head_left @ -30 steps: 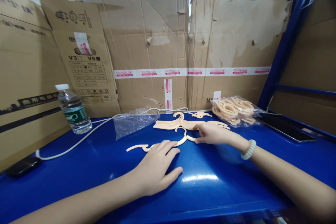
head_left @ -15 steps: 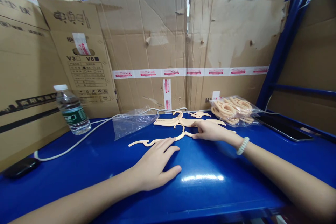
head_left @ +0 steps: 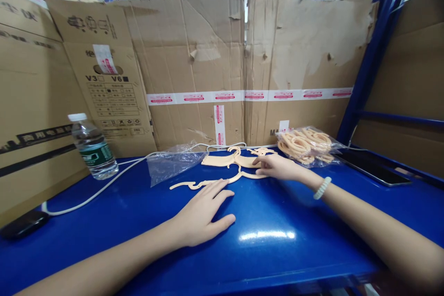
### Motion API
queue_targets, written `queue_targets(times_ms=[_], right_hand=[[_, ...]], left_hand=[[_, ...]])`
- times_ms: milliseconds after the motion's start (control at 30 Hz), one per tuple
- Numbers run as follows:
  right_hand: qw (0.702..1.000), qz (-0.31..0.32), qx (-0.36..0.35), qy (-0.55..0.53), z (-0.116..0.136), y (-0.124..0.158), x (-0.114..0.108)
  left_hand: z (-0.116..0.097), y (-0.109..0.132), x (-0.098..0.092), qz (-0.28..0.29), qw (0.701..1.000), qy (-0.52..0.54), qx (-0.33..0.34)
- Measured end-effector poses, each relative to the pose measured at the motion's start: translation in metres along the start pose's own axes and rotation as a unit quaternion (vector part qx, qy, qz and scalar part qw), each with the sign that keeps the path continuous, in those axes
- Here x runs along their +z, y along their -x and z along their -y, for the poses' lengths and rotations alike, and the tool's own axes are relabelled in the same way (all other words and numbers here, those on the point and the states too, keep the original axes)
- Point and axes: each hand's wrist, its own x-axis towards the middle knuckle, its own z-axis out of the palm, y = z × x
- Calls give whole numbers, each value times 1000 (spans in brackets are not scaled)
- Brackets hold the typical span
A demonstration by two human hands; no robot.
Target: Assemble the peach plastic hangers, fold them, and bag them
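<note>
Right hand [head_left: 277, 167] shifted farther back onto flat stack of peach plastic hangers [head_left: 222, 162]; pinching or only pressing, cannot tell. Left hand [head_left: 203, 215] flat, fingers spread, tips touching loose peach plastic hanger [head_left: 192, 184] on blue metal shelf [head_left: 277, 222], likely pinning it against sliding.

On a blue counter [head_left: 277, 222], the left hand [head_left: 201, 215] lies flat, fingertips touching a loose peach hanger [head_left: 194, 184]. The right hand [head_left: 277, 167] touches a hanger stack [head_left: 225, 161] behind it. A bottle [head_left: 92, 148] stands far left, bagged rings [head_left: 307, 144] right.
</note>
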Motion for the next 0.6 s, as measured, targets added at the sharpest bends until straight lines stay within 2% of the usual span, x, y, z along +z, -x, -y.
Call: queue_targets(times_ms=[167,267,333,500,600], right_hand=[[998,-37,37,28,-23,5,-33],[995,-44,70,63,-34,7,-42],[993,-25,80,81,-39,9,-43],[989,79,84,91,-41,12,-42],[985,113,87,98,-40,13,-41]], left_hand=[[-2,-1,1,-35,999,-12,32],[-3,-1,0,-53,998,-22,34],[-4,-1,0,-54,998,-27,28],[-3,0,1,-52,998,-29,23],[-2,-1,2,-52,998,-28,23]])
